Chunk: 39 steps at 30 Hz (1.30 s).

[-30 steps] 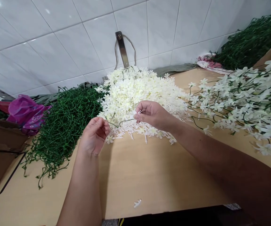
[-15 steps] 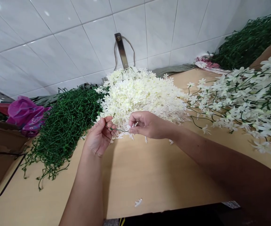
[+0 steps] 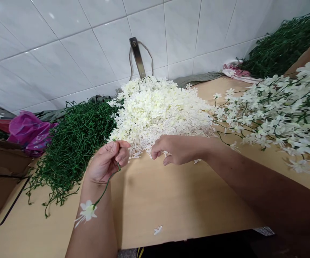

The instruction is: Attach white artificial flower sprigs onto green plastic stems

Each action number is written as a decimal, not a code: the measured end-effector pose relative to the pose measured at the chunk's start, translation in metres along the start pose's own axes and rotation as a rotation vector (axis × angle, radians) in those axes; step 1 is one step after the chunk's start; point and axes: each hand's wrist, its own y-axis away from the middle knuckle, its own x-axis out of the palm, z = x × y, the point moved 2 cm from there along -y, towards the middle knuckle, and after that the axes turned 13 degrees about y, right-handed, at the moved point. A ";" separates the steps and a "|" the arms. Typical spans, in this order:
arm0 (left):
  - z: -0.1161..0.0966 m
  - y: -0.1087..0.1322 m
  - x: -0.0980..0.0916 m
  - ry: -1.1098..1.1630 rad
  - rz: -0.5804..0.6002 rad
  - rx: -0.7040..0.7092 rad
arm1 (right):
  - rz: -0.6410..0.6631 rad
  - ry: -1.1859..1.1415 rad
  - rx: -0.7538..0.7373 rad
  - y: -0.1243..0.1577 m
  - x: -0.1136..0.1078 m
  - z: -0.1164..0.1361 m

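Observation:
My left hand [image 3: 108, 159] is closed, pinching a green plastic stem [image 3: 107, 184] between thumb and fingers. From the stem's lower end a white artificial flower [image 3: 87, 210] hangs across my left forearm, its thin white strands pointing down. My right hand [image 3: 175, 148] is at the front edge of a heap of loose white flower heads [image 3: 160, 104], thumb and bent fingers apart. Nothing shows firmly gripped in it, though white pieces lie just behind its fingers. Left of the heap, close behind my left hand, lies a tangled pile of green stems [image 3: 82, 132].
Finished-looking white flowers on stems [image 3: 273, 111] spread at the right. More green stems [image 3: 289, 46] lie at the back right. A purple plastic bag [image 3: 29, 130] and a cardboard box [image 3: 4, 168] stand at the left. A white scrap [image 3: 158, 229] lies near the table's front edge.
My right hand has let go of the flower and moved slightly right and down. The flower, earlier between both hands, now dangles from the stem in my left hand, which has turned.

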 end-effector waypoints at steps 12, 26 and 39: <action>0.041 -0.010 0.020 -0.657 0.114 -0.398 | -0.139 0.259 0.105 -0.012 0.020 -0.017; 0.032 -0.051 -0.014 -1.472 -0.671 0.421 | -0.484 0.007 0.237 -0.018 0.017 -0.033; 0.025 -0.046 -0.011 -0.894 -0.680 0.434 | -0.728 -0.054 0.229 -0.019 0.006 -0.017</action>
